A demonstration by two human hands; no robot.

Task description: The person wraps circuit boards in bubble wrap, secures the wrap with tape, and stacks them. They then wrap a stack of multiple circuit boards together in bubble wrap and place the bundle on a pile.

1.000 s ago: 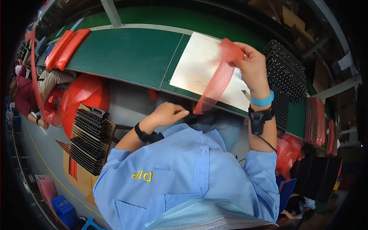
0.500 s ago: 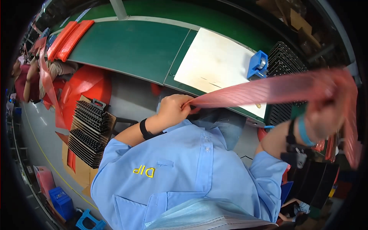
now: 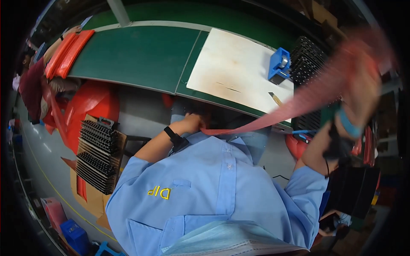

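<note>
A strip of translucent pink plastic film (image 3: pixel 294 104) stretches up and to the right between my hands. At its low end, close to my waist and the bench edge, my left hand (image 3: pixel 192 123) is closed on it. My right hand (image 3: pixel 362 85) is raised at the far right with the other end bunched about it; motion smears its fingers. Beyond the film, a white board (image 3: pixel 232 64) lies on the green bench (image 3: pixel 145 57). A knife with a yellowish handle (image 3: pixel 275 99) rests on the board, partly behind the film.
A blue tape dispenser (image 3: pixel 279 66) stands at the board's right, beside black slotted racks (image 3: pixel 308 59). Red plastic bundles (image 3: pixel 70 53) lie at the bench's left end, near another person (image 3: pixel 32 91). More black racks (image 3: pixel 96 155) stand left of me, by red sheeting (image 3: pixel 96 102).
My right hand has swung upward, tilting the film more steeply. My left hand has dropped slightly toward my body. The knife on the board has come into sight.
</note>
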